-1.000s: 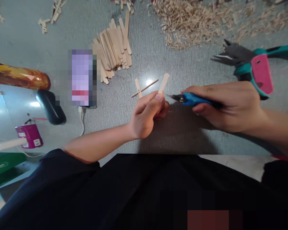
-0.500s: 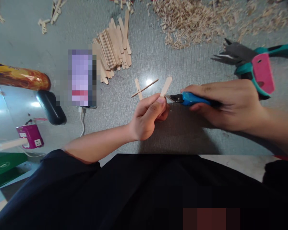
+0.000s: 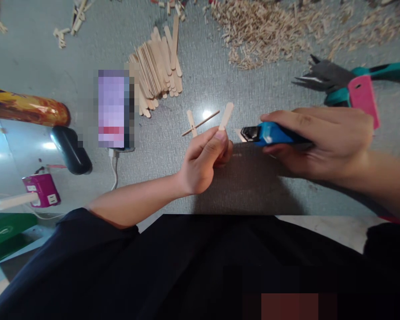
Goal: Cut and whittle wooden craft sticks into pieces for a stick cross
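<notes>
Between the thumb and curled fingers of my left hand [image 3: 205,160] is a pale wooden craft stick [image 3: 226,115], its rounded end pointing up and away. My right hand [image 3: 326,142] is wrapped round a blue and black utility knife [image 3: 270,134]. The knife's blade points left toward the stick, with a small gap between them. Just beyond my left hand, a thin wooden strip [image 3: 206,120] lies across another craft stick [image 3: 191,119] on the table; that stick's near end is hidden behind the hand.
A pile of craft sticks [image 3: 156,66] lies beyond, beside a blurred phone [image 3: 111,109] on a cable. Wood shavings [image 3: 263,31] heap at the back. Teal-handled pliers [image 3: 333,73] and a pink object [image 3: 365,100] lie right. At left are a dark case [image 3: 71,149], a tube [image 3: 26,106] and a purple power socket [image 3: 42,190].
The utility knife has drawn back to the right, its blade now apart from the craft stick and turned more toward view. My left hand and its stick shifted slightly left.
</notes>
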The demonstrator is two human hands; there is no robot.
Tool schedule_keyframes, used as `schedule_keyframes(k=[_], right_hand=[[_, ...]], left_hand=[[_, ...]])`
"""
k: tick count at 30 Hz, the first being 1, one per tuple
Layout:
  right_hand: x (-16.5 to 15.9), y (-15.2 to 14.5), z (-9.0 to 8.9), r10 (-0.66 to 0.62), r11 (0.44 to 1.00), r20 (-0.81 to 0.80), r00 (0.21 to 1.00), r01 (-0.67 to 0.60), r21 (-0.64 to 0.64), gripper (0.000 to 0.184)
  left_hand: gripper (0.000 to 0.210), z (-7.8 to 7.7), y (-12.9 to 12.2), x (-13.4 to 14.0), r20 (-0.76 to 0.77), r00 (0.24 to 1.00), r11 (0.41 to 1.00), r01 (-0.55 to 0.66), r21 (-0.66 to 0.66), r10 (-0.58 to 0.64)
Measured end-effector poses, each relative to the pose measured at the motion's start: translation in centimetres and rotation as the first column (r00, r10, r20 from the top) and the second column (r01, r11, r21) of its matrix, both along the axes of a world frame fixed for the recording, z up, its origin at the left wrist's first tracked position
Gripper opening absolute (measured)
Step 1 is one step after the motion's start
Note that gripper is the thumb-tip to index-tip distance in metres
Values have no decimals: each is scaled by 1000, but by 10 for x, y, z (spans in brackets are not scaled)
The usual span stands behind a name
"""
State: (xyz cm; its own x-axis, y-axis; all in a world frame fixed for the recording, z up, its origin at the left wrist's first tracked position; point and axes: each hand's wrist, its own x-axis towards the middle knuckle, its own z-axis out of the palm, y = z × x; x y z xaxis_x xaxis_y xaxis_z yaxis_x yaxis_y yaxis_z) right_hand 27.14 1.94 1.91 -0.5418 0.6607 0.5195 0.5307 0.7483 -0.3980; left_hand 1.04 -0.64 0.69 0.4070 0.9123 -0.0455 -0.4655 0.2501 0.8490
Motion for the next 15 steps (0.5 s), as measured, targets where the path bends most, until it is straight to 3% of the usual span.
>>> schedule_keyframes(k=[6, 15], right_hand=[[-1, -1, 2, 18, 999, 64, 998, -15, -46, 37], [-2, 2, 5, 51, 996, 50, 997, -48, -73, 39]], left_hand=[[63, -3, 2, -1, 60, 998, 999, 23, 40, -26], [70, -4, 1, 0, -45, 999, 998, 26, 52, -24]])
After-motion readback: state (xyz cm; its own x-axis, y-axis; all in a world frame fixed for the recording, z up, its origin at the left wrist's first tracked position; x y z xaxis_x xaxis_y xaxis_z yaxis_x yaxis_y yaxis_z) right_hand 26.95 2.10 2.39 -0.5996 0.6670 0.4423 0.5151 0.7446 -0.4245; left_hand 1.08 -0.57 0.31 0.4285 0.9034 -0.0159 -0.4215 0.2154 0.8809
